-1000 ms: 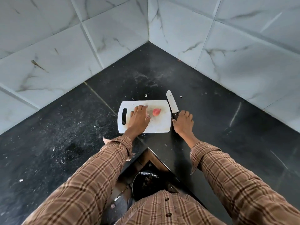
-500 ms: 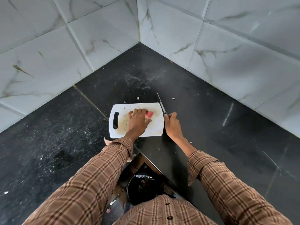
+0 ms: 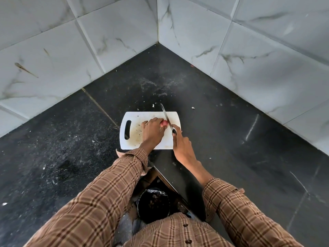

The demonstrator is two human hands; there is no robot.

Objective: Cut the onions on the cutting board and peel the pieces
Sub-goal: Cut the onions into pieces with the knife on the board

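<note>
A black stone counter [image 3: 231,139] fills the corner between two walls of white marbled tile [image 3: 53,50], and wide bare dark surface lies to the left, to the right and behind the board. The counter's near edge makes a notch just in front of the person, and below it stands a black bin [image 3: 153,205]. The white plastic cutting board [image 3: 135,139] lies near this notch, its handle slot on the left; its near edge is close to the counter's edge. The left hand [image 3: 152,132] rests on the board with curled fingers gripping a small red onion [image 3: 164,123]. The right hand [image 3: 181,145] is closed around the handle of a knife [image 3: 167,118], whose blade touches the onion's right side and points past the board's far edge. Small white scraps [image 3: 153,105] lie behind the board. No writing can be read.
</note>
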